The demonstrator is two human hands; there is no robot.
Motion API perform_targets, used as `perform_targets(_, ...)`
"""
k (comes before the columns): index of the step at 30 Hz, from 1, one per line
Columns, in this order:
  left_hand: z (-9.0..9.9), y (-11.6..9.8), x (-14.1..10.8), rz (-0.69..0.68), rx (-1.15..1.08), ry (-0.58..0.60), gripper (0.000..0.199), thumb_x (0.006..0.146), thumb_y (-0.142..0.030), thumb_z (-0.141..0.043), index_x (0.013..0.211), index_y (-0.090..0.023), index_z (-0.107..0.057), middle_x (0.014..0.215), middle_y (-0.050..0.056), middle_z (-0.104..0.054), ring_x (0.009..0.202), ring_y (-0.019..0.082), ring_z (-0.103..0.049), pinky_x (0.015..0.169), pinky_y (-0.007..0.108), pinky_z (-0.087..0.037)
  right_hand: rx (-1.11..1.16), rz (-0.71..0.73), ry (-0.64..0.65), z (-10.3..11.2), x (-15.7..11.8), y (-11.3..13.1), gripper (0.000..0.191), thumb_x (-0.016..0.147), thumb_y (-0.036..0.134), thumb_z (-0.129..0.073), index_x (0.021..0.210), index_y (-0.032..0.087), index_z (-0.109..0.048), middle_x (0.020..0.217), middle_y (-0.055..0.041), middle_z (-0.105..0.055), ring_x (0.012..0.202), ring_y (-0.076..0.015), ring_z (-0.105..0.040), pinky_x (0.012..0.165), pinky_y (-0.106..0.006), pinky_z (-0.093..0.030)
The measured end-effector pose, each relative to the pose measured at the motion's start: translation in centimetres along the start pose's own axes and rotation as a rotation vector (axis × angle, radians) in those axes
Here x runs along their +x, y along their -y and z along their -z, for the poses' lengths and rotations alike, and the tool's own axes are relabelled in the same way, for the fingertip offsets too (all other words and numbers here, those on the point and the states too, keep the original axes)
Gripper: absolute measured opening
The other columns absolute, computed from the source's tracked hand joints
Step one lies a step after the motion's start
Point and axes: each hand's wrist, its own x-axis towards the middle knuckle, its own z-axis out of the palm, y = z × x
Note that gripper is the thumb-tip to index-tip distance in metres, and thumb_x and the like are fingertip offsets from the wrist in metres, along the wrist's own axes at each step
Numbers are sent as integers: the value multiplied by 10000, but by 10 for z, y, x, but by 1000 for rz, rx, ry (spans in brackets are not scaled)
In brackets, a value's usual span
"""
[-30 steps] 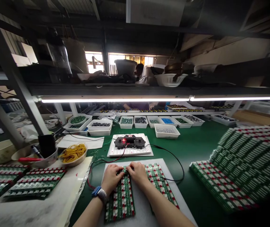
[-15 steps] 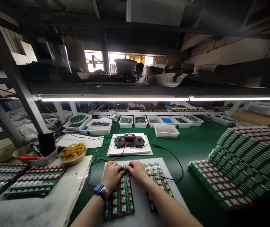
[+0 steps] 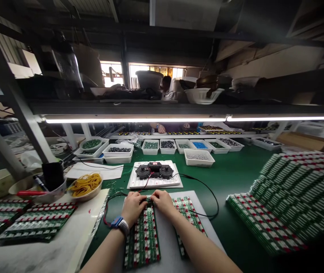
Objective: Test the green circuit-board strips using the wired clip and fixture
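My left hand (image 3: 134, 207), with a blue-faced watch (image 3: 118, 222) on its wrist, bends its fingers together at the far end of a green circuit board panel (image 3: 144, 239). Rows of white and red parts cover this panel, which lies on a pale mat (image 3: 167, 252). Close beside it, my right hand (image 3: 163, 203) has thumb and finger pinched at the same end. Whatever small piece sits between the fingertips is too hidden to name. Under my right forearm lies a second circuit board panel (image 3: 189, 210), partly covered, with a black cable (image 3: 204, 215) across it.
Beyond the mat, a black twin-dial device (image 3: 154, 170) with wires sits on a white tray (image 3: 133, 184). Stacked circuit boards (image 3: 301, 193) rise at right. Parts bins (image 3: 199, 157) line the back. Yellow rubber bands (image 3: 86, 184) fill a bowl at left. A co-worker's hand (image 3: 161, 129) shows behind.
My hands stay at the panel's far end, with only small finger shifts. The view has moved slightly. Across the bench, the co-worker's hand has shifted left.
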Motion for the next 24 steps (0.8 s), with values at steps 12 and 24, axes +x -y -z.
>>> perform_targets(12, -12, 12, 1, 28, -76, 37, 244, 829, -293, -626, 1019, -214, -758, 960, 59, -699, 972, 228, -585, 891, 317, -436, -121, -43, -11, -3, -5, 3, 182, 871, 256, -574, 841, 222, -750, 882, -47, -752, 893, -200, -632, 728, -256, -374)
perform_targets(24, -9, 9, -2, 9, -99, 28, 265, 826, -282, -599, 1028, -207, -754, 940, 64, -703, 967, 238, -578, 888, 325, -426, -230, -24, -68, -7, -13, 12, 205, 894, 410, -589, 855, 239, -695, 881, -32, -734, 929, -218, -623, 755, -277, -361)
